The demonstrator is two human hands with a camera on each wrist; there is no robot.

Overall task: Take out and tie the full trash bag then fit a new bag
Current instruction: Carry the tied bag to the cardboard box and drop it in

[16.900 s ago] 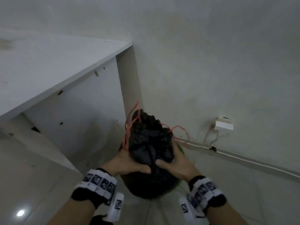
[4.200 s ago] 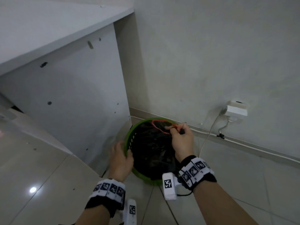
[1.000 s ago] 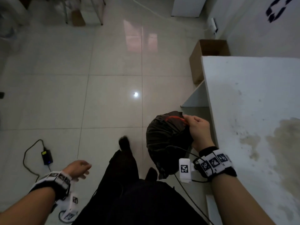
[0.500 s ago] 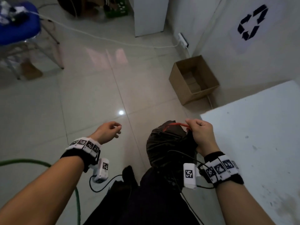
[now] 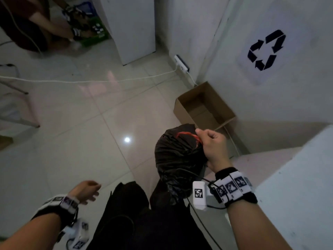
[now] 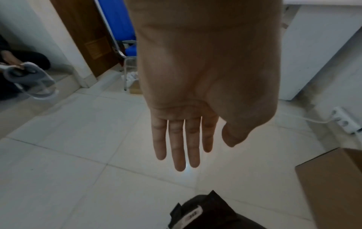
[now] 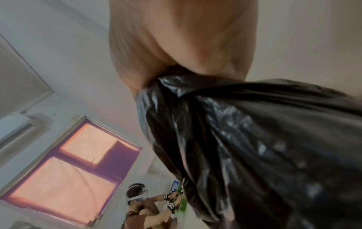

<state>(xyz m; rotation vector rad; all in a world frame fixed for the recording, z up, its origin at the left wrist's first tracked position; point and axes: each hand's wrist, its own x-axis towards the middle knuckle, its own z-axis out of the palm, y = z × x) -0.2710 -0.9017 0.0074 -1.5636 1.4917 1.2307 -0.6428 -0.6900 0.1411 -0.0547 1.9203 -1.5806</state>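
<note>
The black trash bag (image 5: 177, 156) hangs off the floor, just near the open cardboard box (image 5: 203, 107); soft, slippery film, seemingly light, best carried by its gathered neck and red drawstring (image 5: 187, 135). The right hand (image 5: 212, 147) clenches exactly there, while the left hand (image 6: 186, 124) hangs flat-fingered and empty, well left

The trash bag (image 5: 177, 156) is held off the floor (image 5: 75, 127) by the right hand (image 5: 212, 147), gripped at its gathered top. The left hand (image 5: 84, 191) is kept apart at the left. Beyond the bag, a cardboard box (image 5: 183, 109) is set on the floor against the wall (image 5: 297, 98). The counter (image 5: 297, 195) is found at the right.
</note>
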